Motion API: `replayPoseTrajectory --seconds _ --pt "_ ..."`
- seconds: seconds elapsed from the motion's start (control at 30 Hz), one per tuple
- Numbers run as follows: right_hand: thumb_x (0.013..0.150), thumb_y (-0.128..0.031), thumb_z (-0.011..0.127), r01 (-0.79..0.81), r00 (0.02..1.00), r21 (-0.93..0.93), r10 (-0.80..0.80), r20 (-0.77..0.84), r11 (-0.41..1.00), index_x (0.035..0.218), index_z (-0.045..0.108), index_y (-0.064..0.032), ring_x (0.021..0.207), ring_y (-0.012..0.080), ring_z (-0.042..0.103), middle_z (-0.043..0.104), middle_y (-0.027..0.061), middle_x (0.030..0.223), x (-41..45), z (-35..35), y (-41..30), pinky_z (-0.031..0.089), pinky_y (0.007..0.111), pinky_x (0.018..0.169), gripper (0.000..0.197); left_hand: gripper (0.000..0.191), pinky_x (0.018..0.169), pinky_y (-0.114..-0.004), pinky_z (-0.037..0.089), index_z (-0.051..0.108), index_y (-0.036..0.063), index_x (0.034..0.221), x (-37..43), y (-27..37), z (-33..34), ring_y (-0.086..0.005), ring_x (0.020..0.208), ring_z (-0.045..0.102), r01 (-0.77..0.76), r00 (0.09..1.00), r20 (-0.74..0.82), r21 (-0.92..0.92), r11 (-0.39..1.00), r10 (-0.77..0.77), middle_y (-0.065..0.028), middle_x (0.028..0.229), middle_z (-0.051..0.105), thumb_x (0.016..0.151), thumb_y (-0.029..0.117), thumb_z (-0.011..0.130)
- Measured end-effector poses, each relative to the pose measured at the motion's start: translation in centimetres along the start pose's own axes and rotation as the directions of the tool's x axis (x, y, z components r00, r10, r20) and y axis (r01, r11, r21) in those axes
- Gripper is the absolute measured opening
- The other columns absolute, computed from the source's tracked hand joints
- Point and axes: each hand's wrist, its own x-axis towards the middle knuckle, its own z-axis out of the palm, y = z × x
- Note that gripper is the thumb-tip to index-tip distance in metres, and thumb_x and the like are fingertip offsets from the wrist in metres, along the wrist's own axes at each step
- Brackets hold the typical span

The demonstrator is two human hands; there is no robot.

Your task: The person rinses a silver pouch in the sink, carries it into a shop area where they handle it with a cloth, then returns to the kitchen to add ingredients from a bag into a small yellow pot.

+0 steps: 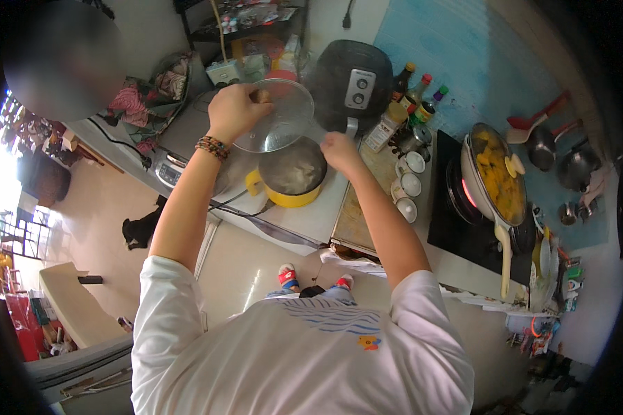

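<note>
My left hand [239, 111], with a beaded bracelet at the wrist, grips the knob of a clear glass lid [280, 122], raised over the back of a yellow electric pot [293, 198]. Steam and pale food [300, 174] show inside the pot, whose yellow handle [253, 181] points left. My right hand [340, 150] is closed beside the pot's right rim, above the counter; whether its fingers hold anything small cannot be told. A black air fryer [350, 85] stands behind the pot.
Sauce bottles [423, 111], a lidded jar [387, 127] and small white enamel cups [410, 185] stand to the right. Beyond them a lidded pan of yellow food [498, 176] sits at a glowing cooktop [446, 228]. A cable [239, 210] runs along the counter's front; a black animal [140, 228] is on the floor.
</note>
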Motion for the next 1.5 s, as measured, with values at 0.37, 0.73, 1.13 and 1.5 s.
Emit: replayPoseTrajectory --seconds 0.37,0.73,1.13,1.5 --pt "0.079 -0.027 0.060 -0.544 0.822 0.330 0.410 0.395 0.771 0.067 0.054 0.0003 0.053 0.0093 0.044 0.047 0.0018 0.055 -24.9 -18.7 8.8 0.035 0.028 0.050 0.030 0.032 0.064 -0.040 0.047 0.067 0.0118 0.084 -5.1 1.1 10.2 -0.0307 0.074 0.061 0.080 0.994 0.068 0.058 0.995 -0.084 -0.0141 0.077 0.063 0.066 0.039 0.065" --pt "0.080 -0.012 0.052 -0.925 0.135 0.377 0.967 0.217 0.045 0.060 0.045 -0.0056 0.038 0.0094 0.034 0.041 0.0010 0.049 -60.3 -29.8 19.2 0.031 0.026 0.035 0.022 0.028 0.071 -0.041 0.048 0.067 0.0117 0.081 -6.7 1.7 12.2 -0.0338 0.082 0.059 0.165 0.977 0.104 0.182 0.969 -0.186 -0.0128 0.084 0.065 0.067 0.035 0.062" --pt "0.085 -0.014 0.054 -0.722 0.124 0.684 0.992 -0.020 0.104 0.067 0.050 -0.0030 0.045 0.0106 0.042 0.047 0.0027 0.055 -61.7 -30.0 16.9 0.036 0.026 0.042 0.021 0.065 0.093 -0.039 0.039 0.043 0.0095 0.129 -8.0 5.3 11.6 -0.0326 0.111 0.048 -0.085 0.989 -0.110 0.119 0.989 0.099 -0.0183 0.117 0.053 0.072 0.032 0.066" --pt "0.088 -0.013 0.047 -0.150 0.115 0.962 0.970 -0.214 0.230 0.070 0.050 -0.0050 0.045 0.0087 0.044 0.049 0.0003 0.057 -71.1 -51.3 24.2 0.038 0.022 0.045 0.020 0.037 0.070 -0.036 0.049 0.064 0.0067 0.099 -33.5 31.8 25.1 -0.0285 0.082 0.061 -0.524 0.262 0.563 -0.599 0.606 0.783 -0.0119 0.089 0.065 0.072 0.031 0.071"
